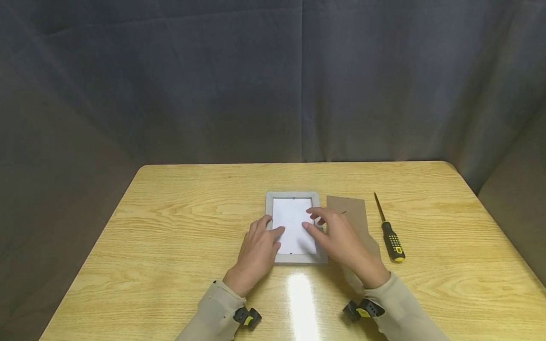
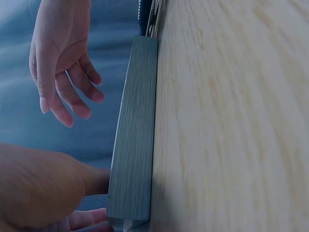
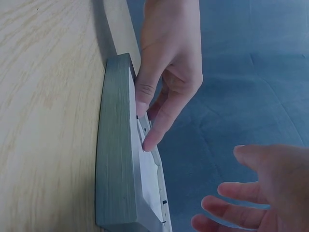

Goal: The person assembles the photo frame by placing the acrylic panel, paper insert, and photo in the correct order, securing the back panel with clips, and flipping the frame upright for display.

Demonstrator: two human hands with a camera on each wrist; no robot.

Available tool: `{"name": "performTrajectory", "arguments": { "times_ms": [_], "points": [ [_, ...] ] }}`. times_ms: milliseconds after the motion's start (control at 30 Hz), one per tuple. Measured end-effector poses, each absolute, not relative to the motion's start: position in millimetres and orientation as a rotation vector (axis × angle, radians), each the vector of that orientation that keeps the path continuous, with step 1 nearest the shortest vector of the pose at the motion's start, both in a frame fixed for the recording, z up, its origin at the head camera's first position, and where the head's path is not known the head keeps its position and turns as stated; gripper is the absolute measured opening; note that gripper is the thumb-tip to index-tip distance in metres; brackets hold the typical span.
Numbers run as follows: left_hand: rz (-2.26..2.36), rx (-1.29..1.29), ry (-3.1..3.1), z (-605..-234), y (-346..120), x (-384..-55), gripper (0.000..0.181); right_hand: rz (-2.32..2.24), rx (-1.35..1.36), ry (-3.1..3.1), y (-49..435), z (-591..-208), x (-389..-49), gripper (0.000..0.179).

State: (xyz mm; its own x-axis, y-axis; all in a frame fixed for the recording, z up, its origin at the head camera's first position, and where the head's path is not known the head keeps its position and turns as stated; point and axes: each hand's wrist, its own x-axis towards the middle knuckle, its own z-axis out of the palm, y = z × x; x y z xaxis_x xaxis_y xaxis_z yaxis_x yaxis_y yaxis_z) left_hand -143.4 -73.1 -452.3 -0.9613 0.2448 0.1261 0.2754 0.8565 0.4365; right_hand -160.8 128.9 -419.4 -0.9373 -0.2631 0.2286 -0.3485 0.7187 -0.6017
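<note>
A light grey picture frame (image 1: 296, 259) lies on the table with a white sheet (image 1: 293, 241) inside its opening. Small dark tabs show along the frame's inner edge. My left hand (image 1: 258, 246) rests on the frame's left side, its thumb reaching onto the sheet. Above the right side of the frame hovers my right hand (image 1: 343, 239), fingers loosely bent and apart from it. In the left wrist view the right hand (image 2: 65, 63) hangs clear of the frame (image 2: 133, 130) with nothing in its fingers. The right wrist view shows the left hand's (image 3: 171, 63) fingertips at the sheet.
A brown board (image 1: 354, 208) lies just right of the frame, partly under the right forearm. Farther right is a black and yellow screwdriver (image 1: 392, 241), its tip pointing away. The wooden table (image 1: 183, 227) ends at a dark curtain (image 1: 226, 94). Both wrists wear strapped cameras.
</note>
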Motion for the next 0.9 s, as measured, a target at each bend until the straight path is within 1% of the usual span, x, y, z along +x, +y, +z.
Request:
{"name": "performTrajectory", "arguments": {
  "times_ms": [233, 500, 900],
  "points": [
    [-0.700, -0.418, -2.953, -452.7, -73.9, -143.6, 0.033, 1.016, 0.498, -2.789, 131.0, -418.1, -161.2, 0.036],
    [-0.769, -0.430, -2.922, -449.3, -77.6, -144.2, 0.039, 1.044, 0.442, -2.840, 140.0, -414.6, -163.3, 0.041],
    [-0.806, -0.404, -2.858, -437.3, -76.7, -142.6, 0.040, 1.022, 0.388, -2.836, 148.5, -414.5, -167.6, 0.042]
  ]
}}
